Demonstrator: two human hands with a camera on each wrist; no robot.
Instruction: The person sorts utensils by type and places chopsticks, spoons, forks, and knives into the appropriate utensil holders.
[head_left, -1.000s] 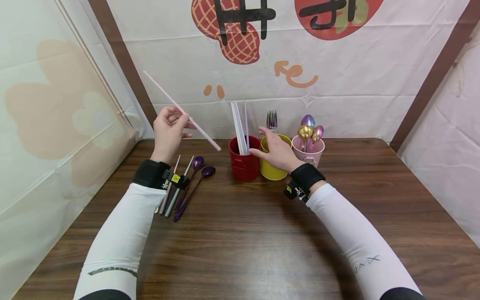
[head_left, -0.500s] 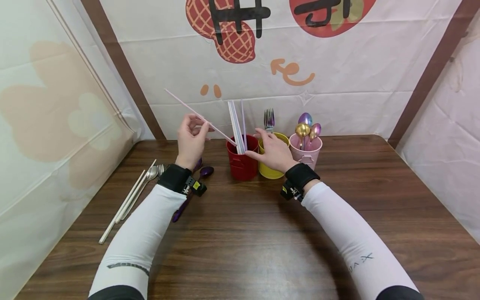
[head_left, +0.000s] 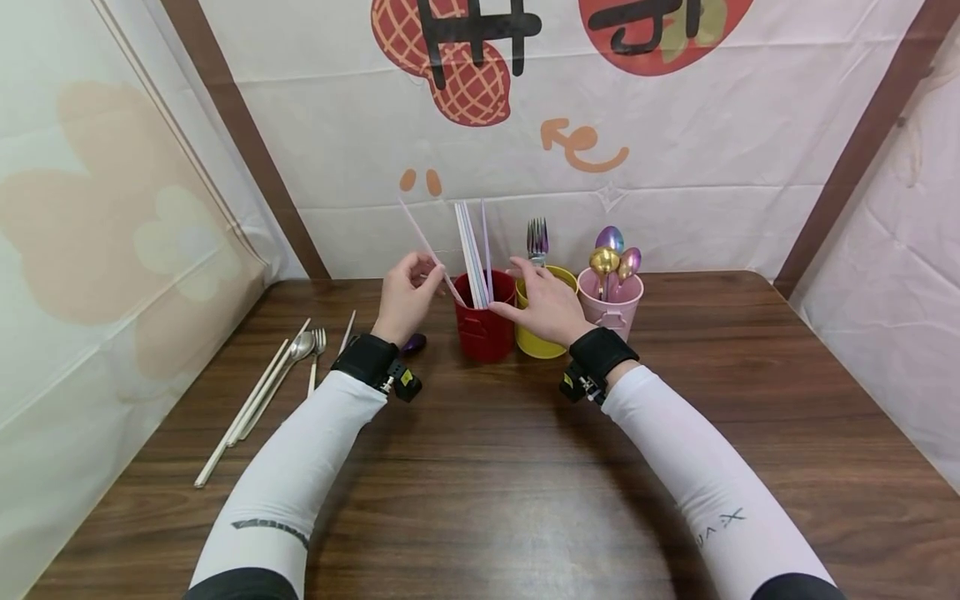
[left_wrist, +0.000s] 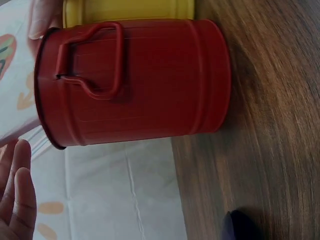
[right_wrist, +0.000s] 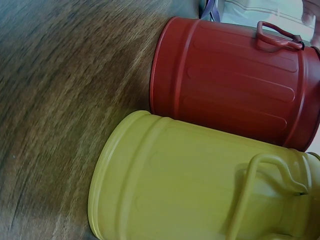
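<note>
As we look down in the head view, our left hand pinches a slanting pink chopstick, its lower end at the left rim of the red bucket, where other chopsticks stand; our right hand, well apart from the left, spreads its thumb and fingers over the yellow bucket, though we cannot tell whether it touches; farther right stands the pink bucket with spoons; in the left wrist view, we see left fingertips just beside the red bucket's mouth; in the right wrist view, we see red and yellow buckets side by side.
</note>
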